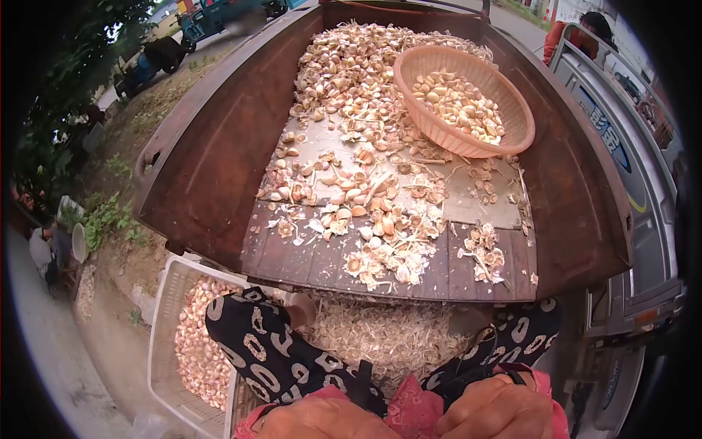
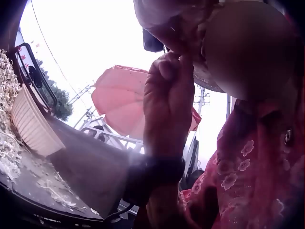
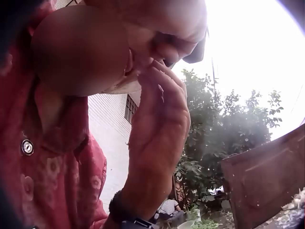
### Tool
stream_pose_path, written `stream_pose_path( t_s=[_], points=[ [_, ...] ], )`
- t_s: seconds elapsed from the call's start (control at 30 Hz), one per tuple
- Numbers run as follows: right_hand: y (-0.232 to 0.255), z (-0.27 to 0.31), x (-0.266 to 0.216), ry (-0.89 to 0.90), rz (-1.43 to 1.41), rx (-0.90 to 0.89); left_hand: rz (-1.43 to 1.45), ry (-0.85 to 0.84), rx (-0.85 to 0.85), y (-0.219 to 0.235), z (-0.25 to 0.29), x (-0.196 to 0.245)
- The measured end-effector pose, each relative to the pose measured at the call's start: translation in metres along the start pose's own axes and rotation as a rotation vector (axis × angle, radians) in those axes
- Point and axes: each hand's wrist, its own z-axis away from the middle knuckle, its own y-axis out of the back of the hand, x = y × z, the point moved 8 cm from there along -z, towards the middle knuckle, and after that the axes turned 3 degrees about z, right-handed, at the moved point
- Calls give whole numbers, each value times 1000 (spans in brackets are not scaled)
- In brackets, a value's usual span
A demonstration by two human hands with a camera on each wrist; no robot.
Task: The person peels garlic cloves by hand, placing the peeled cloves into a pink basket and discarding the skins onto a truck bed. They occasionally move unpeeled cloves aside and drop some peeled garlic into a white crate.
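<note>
Both hands are raised close together in front of the person's face. From above, the head view shows the back of the left hand (image 1: 322, 422) and of the right hand (image 1: 497, 407), with their fingertips hidden. In the left wrist view the right hand (image 2: 167, 102) is upright with bent fingers near the mouth. The left hand (image 3: 159, 112) appears likewise in the right wrist view, fingertips at the face. I cannot tell whether anything is pinched there. Nearest in front, loose garlic cloves (image 1: 355, 196) and peeled skins (image 1: 398, 257) lie on the metal cart bed (image 1: 292, 252).
A pink plastic basket (image 1: 431, 130) of garlic cloves stands on the cart bed beside a large garlic heap (image 1: 336, 66). High rusty side walls (image 1: 219, 139) border the bed. Below left is a white crate (image 1: 162, 344) of cloves; skins (image 1: 387, 329) cover the ground between the legs.
</note>
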Motion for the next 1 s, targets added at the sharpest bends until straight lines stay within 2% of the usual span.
stream_pose_path(
  t_s=[0.1, 0.17, 0.2, 0.23, 0.27, 0.3, 0.37, 0.4, 0.5, 0.57, 0.6, 0.67, 0.7, 0.73, 0.77, 0.83, 0.87, 0.9, 0.93, 1.0],
  points=[
    [-3, 1, -26, 203, -79, 26, -157, -693, -88, -17, 13, 51],
    [-5, 4, -46, 325, -130, 41, -249, -1151, -144, -38, 24, 70],
    [-7, 3, -55, 316, -133, 44, -295, -1380, -167, -52, 26, 74],
    [-6, 0, -57, 226, -76, 105, -349, -1615, -196, -68, 23, 76],
    [-4, -1, -54, 135, -20, 166, -350, -1613, -194, -65, 25, 75],
    [-8, -2, -54, 128, -20, 169, -366, -1579, -151, -62, 24, 75],
    [-4, 1, -62, 277, 170, 334, -403, -1521, -73, -55, 19, 75],
    [-3, 1, -60, 279, 176, 334, -421, -1493, -40, -52, 15, 75],
    [7, 2, -55, 363, 113, 286, -469, -1403, 63, -42, 4, 74],
    [2, -2, -31, 133, -338, 19, -495, -1332, 136, -36, -3, 72],
    [-1, 0, -29, 153, -329, 8, -524, -1321, 164, -31, -9, 75],
    [1, 9, -40, 223, 96, 352, -547, -1235, 244, -24, -15, 69],
    [6, 2, -24, 44, 72, 465, -556, -1188, 283, -21, -17, 65],
    [15, 7, -1, -259, 121, 316, -572, -1155, 315, -18, -21, 63],
    [19, 5, 16, -266, 186, 144, -593, -1135, 346, -15, -25, 65],
    [24, 14, 54, -322, 309, 108, -72, -893, 480, 17, -53, 56],
    [25, 31, 78, -462, 177, 129, -71, -896, 479, 28, -57, 52],
    [24, 47, 99, -606, 40, 149, -141, -758, 481, 45, -70, 36],
    [22, 54, 107, -610, 41, 146, -207, -621, 480, 56, -81, 22],
    [19, 69, 129, -738, -132, 215, -85, -592, 486, 62, -90, 16]
  ],
)
